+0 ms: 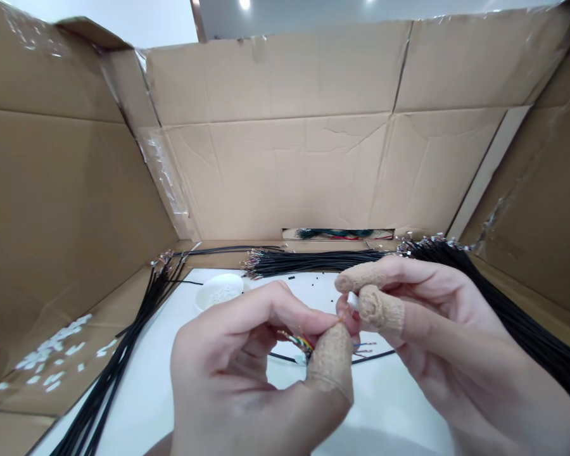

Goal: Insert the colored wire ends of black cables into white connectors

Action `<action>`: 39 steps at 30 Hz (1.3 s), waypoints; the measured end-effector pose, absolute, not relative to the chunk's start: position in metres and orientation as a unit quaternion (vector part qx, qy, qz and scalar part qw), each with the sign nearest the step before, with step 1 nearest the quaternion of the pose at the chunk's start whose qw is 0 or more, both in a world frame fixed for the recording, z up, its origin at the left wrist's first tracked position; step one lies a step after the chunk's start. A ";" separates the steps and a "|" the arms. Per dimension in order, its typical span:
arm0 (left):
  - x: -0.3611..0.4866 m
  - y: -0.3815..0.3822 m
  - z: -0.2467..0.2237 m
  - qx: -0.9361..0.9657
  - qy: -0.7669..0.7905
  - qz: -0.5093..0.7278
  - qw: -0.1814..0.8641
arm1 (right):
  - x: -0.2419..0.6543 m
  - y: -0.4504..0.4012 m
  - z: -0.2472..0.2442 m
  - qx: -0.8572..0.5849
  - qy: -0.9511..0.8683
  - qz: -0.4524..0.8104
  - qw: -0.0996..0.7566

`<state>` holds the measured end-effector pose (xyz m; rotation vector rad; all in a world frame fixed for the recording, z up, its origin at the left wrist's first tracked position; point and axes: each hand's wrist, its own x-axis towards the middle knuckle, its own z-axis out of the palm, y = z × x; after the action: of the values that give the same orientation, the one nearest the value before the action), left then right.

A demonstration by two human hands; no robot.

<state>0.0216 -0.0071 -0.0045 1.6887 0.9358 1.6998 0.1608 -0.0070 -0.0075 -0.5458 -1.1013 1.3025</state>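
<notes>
Near the middle of the frame, slightly right of centre, we see a small white connector [353, 301] gripped between the covered thumb and finger of the right hand [449, 323]. Just below and to its left, the left hand [247, 399] has its thumb and forefinger closed on a thin orange wire [342, 316]. The meeting point is tiny and partly hidden by fingertips; the wire's tip seems to be at the connector, though we can't tell whether it is seated.

That is our main worry: a wire this fine could bend or miss its opening if pushed off line. The fabric cover on the left thumb [331, 361] may dull the feel, so the wire could slip or be pinched too hard. If the right fingers rolled the connector, the wire could go in at the wrong place.

Other coloured wires [300, 342] fan out beside the left fingers, where they might tangle or be confused. Beneath the hands, a black cable [373, 358] crosses the white tabletop [375, 405]; a snag there could tug the wire.

Farther out, a careless sleeve or elbow might drag the black cable bundle [133, 348] at lower left or scatter the white pieces [52, 351] beyond it.
</notes>
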 end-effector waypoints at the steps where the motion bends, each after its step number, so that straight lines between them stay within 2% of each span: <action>1: 0.023 -0.007 -0.005 0.627 0.348 0.639 0.277 | 0.160 -0.006 -0.008 -0.240 -0.480 0.567 0.625; 18: 0.024 0.001 -0.007 0.616 0.348 0.657 0.261 | 0.161 -0.004 -0.007 -0.241 -0.475 0.595 0.602; 28: 0.023 -0.002 -0.007 0.643 0.363 0.619 0.269 | 0.162 -0.004 -0.008 -0.278 -0.534 0.471 0.644; 39: 0.030 -0.003 -0.008 0.633 0.367 0.631 0.258 | 0.159 -0.010 -0.012 -0.287 -0.564 0.357 0.687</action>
<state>0.0304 -0.0027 -0.0080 1.7167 0.9957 1.7108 0.1593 -0.0104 -0.0122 -0.6432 -1.2626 0.7989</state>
